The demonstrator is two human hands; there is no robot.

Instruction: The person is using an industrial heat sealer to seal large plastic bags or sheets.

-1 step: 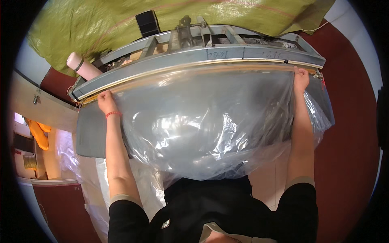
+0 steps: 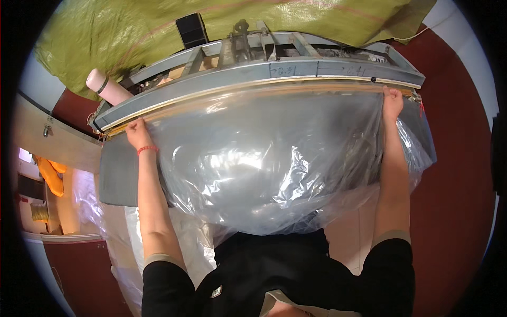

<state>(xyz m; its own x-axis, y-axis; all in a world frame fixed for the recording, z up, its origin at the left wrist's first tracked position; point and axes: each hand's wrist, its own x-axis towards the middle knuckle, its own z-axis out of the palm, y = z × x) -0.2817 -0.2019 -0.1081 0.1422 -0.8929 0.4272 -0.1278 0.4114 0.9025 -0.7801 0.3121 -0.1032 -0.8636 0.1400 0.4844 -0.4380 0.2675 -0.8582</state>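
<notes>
Clear plastic film (image 2: pixel 248 153) is stretched between my two hands and sags toward my body over a dark grey surface. My left hand (image 2: pixel 138 133) is closed on its left upper corner, close to the long bar. On the other side, my right hand (image 2: pixel 392 103) pinches the right upper corner. The film's far edge lies along a brown strip at the foot of a long grey metal bar (image 2: pixel 237 75), part of a sealing-machine-like frame. A red beaded bracelet (image 2: pixel 148 149) circles my left wrist.
Behind the bar, the metal frame holds crosspieces and a hinge-like fitting (image 2: pixel 242 39). A pink roll-shaped object (image 2: pixel 108 87) leans at the left, and a black phone (image 2: pixel 191 30) rests against green woven sheeting (image 2: pixel 296 21). An opened cabinet (image 2: pixel 60 216) stands at left, with more film beside it.
</notes>
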